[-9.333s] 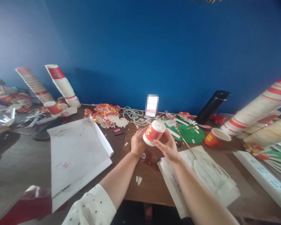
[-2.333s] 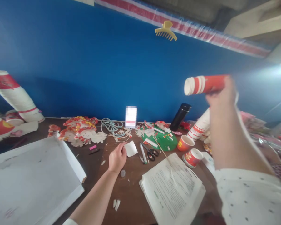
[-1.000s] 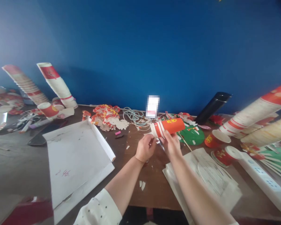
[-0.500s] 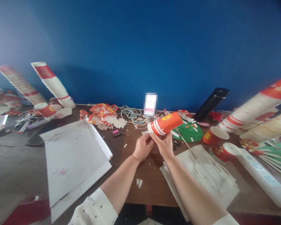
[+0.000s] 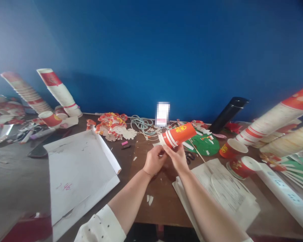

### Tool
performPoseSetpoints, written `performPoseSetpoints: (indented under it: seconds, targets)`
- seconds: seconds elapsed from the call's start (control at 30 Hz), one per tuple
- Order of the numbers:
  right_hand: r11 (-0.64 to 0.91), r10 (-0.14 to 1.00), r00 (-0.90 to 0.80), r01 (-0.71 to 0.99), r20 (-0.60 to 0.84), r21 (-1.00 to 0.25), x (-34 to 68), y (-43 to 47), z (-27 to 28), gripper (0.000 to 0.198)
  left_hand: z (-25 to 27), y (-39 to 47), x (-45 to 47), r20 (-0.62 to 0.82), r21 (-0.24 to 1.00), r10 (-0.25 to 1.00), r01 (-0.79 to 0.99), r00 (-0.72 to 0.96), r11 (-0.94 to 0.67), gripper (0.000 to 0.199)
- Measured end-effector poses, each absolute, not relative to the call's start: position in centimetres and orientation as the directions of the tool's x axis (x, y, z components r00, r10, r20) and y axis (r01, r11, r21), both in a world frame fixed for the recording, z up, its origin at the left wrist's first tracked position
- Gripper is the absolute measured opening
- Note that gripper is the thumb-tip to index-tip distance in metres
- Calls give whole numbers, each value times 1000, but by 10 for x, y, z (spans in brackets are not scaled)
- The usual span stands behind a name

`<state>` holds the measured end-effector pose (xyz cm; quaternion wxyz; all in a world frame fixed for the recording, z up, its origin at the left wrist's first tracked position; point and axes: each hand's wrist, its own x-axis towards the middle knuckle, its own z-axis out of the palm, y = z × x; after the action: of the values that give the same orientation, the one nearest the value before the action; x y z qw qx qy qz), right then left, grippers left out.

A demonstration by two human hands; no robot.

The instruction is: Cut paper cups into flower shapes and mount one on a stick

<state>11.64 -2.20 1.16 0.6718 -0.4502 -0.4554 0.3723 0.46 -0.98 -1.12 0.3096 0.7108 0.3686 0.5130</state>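
Right hand (image 5: pixel 178 157) is grasping the red paper-cup stack (image 5: pixel 182 133) from below, holding it tilted above the worktop (image 5: pixel 166 208), rims pointing down-left. Left hand (image 5: pixel 153 162) is sitting curled beside the rims; can't tell if it's pinching anything.

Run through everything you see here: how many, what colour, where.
Held cups: one nested stack, red and white, centre
Cup stacks: at least three, red and white, both sides
Loose cups: at least three, red, both sides
Bottle: one, black, back right
Tray: one, white, left
Cutouts: uncounted pile, red, yellow, white, back
Cable: one coil, pale blue, back centre
Sheets: two, green, right
Scissors: one, black, right of centre
Papers: one stack, white, lower right
Power strip: one, white, far right
Pixelated item: one, white, back centre
Table: one, brown, below
Wall: one, blue, behind
Clutter: uncounted, mixed, far left
Sleeves: two, white, bottom
Left hand: one, by cup rims
Right hand: one, gripping nested stack
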Motion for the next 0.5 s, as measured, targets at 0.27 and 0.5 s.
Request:
performPoseSetpoints:
  seconds: [0.27, 0.5]
  targets:
    - [432, 866, 308, -60, 395, -900, 134, -28, 45, 46, -16, -10, 1, 614, 713, 734, 195, 292, -674, 25]
    - [504, 331, 616, 525, 715, -686, 285, -12, 187, 70, -19, -7, -3, 587, 705, 765, 298, 263, -643, 33]
